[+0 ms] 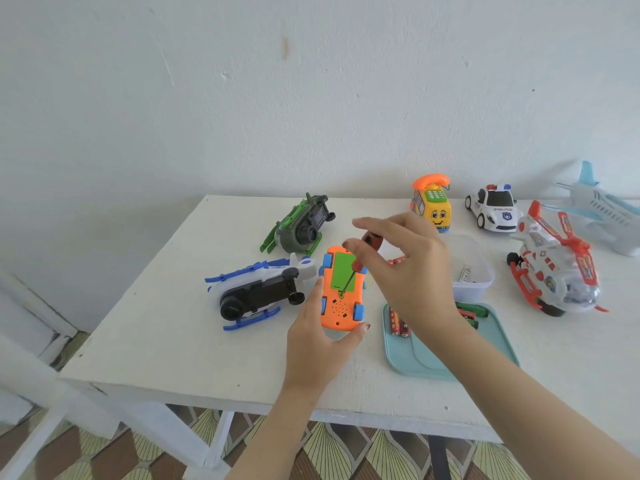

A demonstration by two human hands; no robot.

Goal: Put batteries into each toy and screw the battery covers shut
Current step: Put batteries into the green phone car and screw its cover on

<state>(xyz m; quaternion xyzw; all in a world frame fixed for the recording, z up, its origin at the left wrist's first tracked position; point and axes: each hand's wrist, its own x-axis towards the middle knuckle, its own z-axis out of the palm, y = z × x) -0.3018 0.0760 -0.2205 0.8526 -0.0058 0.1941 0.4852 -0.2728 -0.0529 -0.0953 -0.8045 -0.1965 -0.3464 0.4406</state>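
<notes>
An orange toy car (341, 311) lies upside down at the table's middle, with its green battery cover (343, 271) facing up. My left hand (318, 344) grips the car from below and the left. My right hand (405, 268) holds a red-handled screwdriver (349, 277) upright, its tip at the lower edge of the green cover. Several red batteries (398, 325) lie on a teal tray (426, 362) to the right.
A blue-white helicopter (256, 296) and a green helicopter (298, 226) lie overturned on the left. At the back right stand a yellow phone car (433, 206), a police car (493, 209), a red-white helicopter (554, 265) and a pale plane (602, 209). A clear tub (474, 271) holds batteries.
</notes>
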